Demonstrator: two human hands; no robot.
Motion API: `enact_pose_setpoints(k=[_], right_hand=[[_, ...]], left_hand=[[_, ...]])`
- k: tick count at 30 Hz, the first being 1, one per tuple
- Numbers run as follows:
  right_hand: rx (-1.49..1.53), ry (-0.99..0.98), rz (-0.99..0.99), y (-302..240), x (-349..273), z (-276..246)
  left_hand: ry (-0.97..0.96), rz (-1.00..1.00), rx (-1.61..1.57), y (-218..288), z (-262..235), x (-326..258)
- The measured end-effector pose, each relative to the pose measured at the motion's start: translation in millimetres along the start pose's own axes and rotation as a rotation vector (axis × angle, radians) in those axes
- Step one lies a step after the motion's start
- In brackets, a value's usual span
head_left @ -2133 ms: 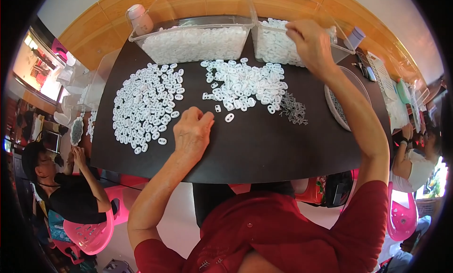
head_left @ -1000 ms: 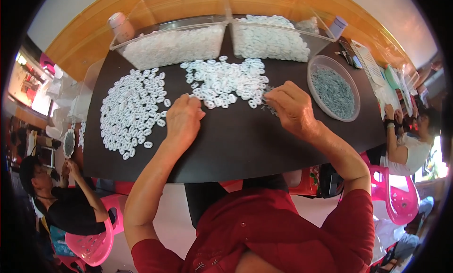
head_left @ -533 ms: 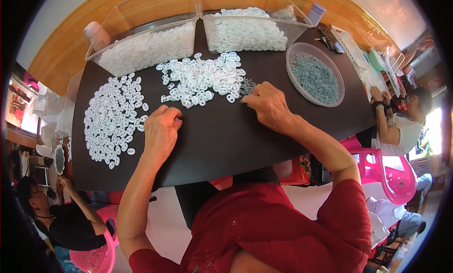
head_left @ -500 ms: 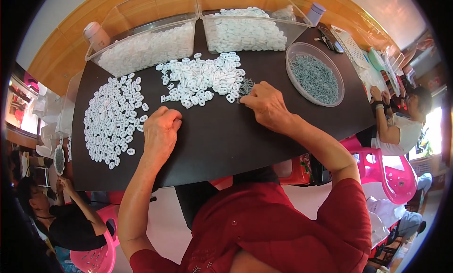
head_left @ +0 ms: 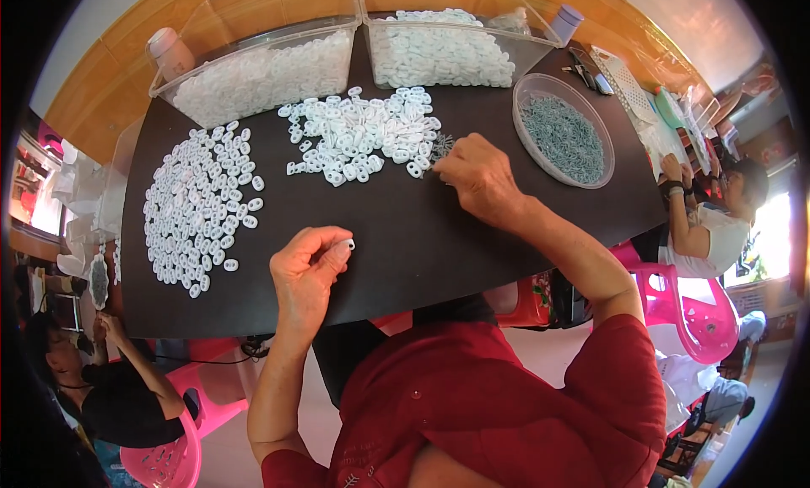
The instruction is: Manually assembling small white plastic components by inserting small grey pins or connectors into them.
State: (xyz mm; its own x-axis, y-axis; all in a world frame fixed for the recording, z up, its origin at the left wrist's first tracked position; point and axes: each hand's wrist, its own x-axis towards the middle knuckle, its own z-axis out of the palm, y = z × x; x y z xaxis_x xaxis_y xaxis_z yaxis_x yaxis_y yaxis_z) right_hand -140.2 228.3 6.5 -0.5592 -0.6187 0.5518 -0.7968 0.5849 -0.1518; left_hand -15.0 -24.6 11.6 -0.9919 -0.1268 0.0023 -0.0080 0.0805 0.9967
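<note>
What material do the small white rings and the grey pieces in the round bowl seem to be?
The white rings look like moulded plastic: opaque, uniform, smooth, slightly glossy. The left hand pinches one. The grey pieces are possibly metal, being dull grey and thin, but too small to tell. The round bowl looks like clear plastic.

A small white plastic ring (head_left: 347, 245) sits pinched at fingertips above the black table (head_left: 396, 243).
</note>
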Motion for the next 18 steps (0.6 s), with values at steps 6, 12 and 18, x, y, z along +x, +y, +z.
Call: enact_pose_setpoints(k=[6, 12, 18], right_hand=[[0.053, -0.047, 0.106, 0, -12, -23], [0.017, -0.045, 0.040, -7, -17, -10], [-0.053, -0.073, -0.083, -6, -11, -6]], left_hand=[[0.010, -0.023, -0.136, 0, 10, -12], [-0.009, -0.050, -0.217, -3, 20, -14], [0.014, -0.061, -0.230, -6, 22, -15]])
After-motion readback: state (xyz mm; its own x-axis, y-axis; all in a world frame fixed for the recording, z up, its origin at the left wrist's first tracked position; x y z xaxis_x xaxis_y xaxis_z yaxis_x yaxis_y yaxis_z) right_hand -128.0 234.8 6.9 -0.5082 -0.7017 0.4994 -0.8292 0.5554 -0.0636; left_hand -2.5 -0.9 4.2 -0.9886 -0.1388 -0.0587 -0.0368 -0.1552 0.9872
